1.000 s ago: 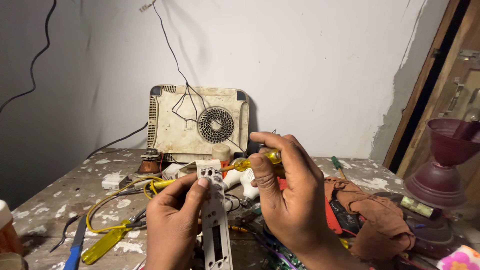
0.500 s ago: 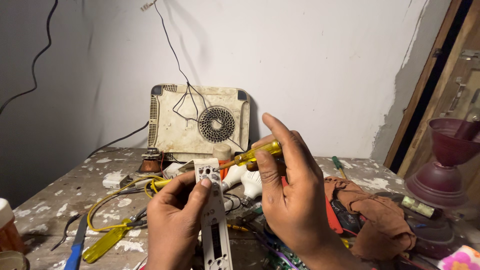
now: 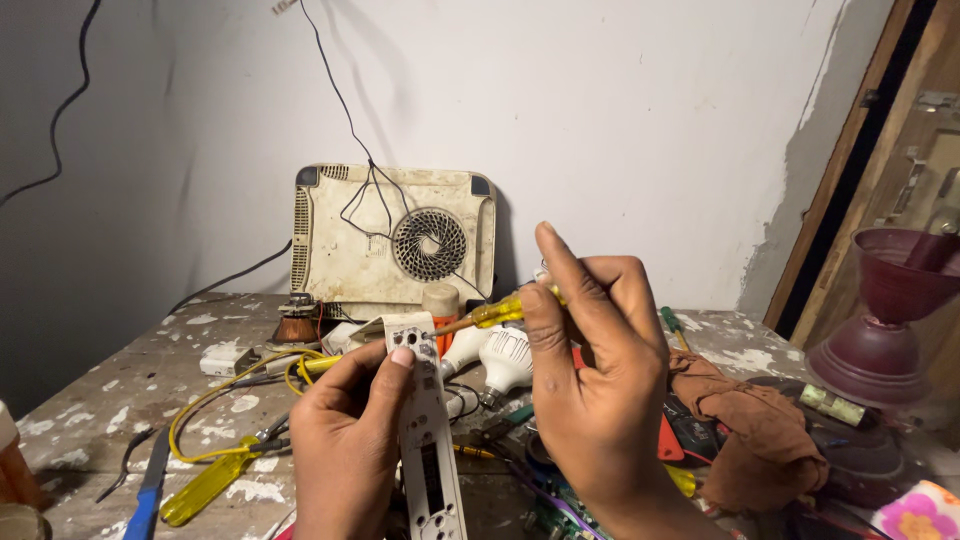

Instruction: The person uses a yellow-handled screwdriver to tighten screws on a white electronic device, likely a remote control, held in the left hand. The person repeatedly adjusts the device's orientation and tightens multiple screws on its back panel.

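Note:
My left hand (image 3: 345, 435) grips a long white plastic panel (image 3: 428, 440) with holes and a slot, held upright over the table. My right hand (image 3: 595, 375) holds a yellow-handled screwdriver (image 3: 495, 313), its shaft pointing left with the tip at the panel's top end. Both hands sit low in the centre of the view, close together.
A dirty white appliance with a round fan grille (image 3: 395, 240) leans against the wall. White bulbs (image 3: 500, 358), a yellow wire (image 3: 215, 405), a yellow-handled tool (image 3: 205, 490), a brown cloth (image 3: 745, 425) and a maroon funnel-shaped stand (image 3: 885, 320) crowd the paint-spattered table (image 3: 120, 400).
My right hand has turned the screwdriver from near my fingers down to point left, bringing its tip to the top of the panel. My left hand keeps the panel in place.

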`<state>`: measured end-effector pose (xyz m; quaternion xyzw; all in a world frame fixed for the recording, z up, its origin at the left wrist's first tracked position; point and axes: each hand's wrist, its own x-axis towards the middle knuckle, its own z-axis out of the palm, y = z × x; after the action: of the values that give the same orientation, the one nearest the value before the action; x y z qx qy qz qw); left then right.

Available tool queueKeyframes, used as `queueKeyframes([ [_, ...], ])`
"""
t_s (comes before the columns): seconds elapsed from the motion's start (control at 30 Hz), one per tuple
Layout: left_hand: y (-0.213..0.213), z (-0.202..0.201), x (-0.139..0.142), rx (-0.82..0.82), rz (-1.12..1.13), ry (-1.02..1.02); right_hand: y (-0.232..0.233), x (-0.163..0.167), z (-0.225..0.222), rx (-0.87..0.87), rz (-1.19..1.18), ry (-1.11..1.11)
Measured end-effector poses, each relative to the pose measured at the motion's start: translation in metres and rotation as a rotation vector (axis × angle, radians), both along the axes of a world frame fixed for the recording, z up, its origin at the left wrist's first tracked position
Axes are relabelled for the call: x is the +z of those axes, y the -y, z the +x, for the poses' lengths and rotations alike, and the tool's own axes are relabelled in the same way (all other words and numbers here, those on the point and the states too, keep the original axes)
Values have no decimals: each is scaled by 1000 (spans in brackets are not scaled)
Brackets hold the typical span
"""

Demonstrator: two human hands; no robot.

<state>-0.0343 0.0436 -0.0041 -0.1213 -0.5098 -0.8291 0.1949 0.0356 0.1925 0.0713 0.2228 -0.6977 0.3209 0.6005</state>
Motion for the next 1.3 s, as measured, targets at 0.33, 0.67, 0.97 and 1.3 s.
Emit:
queueKeyframes([
  [0.33, 2, 1, 2, 15, 1, 14, 1, -1, -3, 287, -196, 144],
  [0.67, 1, 0, 0, 6, 16, -5, -5, 3, -3, 119, -85, 69],
  [0.97, -2, -2, -2, 3, 63, 20, -4, 5, 7, 212, -31, 49],
  [1.3, 2, -3, 2, -36, -10, -15, 0, 7, 5, 201, -36, 101],
])
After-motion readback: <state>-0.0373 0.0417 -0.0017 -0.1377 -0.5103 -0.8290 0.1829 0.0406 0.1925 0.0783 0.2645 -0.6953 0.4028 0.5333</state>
